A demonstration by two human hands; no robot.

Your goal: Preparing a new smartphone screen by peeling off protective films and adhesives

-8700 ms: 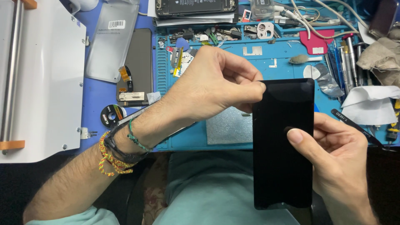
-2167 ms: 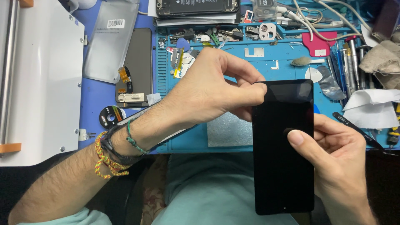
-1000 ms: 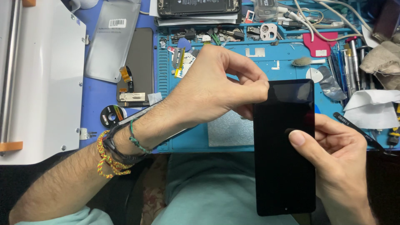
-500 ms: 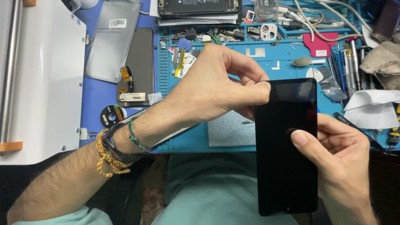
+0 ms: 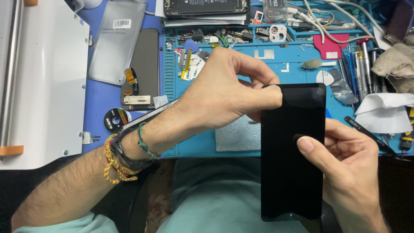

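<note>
While the right hand (image 5: 353, 172) cradles the flat black glass phone panel (image 5: 293, 151) from below, its thumb pressed on the dark face and its other fingers wrapped behind the right edge, the left hand (image 5: 224, 95) reaches across and pinches the panel's upper left corner between thumb and curled fingers. The panel stands upright between the two hands, above a lap in pale teal cloth and in front of the bench edge.

Behind the left fingers lies a grey textured square pad (image 5: 237, 136) on a blue silicone work mat (image 5: 297, 64) whose shallow trays hold screws and small metal brackets. Past the right fingertips lie a crumpled white tissue (image 5: 384, 112) and a slim black pry tool (image 5: 371, 136); further back stands a row of red-tipped screwdrivers (image 5: 366, 60). Left of the left wrist, which wears braided yellow-and-red and green cord bracelets (image 5: 116, 162), sit a small round roll of black tape (image 5: 116, 120), a dark phone screen with an orange flex cable (image 5: 144, 64) and a clear grey pouch bearing a white barcode sticker (image 5: 114, 39). A white metal machine (image 5: 43, 86) fills the far left. An opened phone body (image 5: 207, 6) rests at the bench's far edge.
</note>
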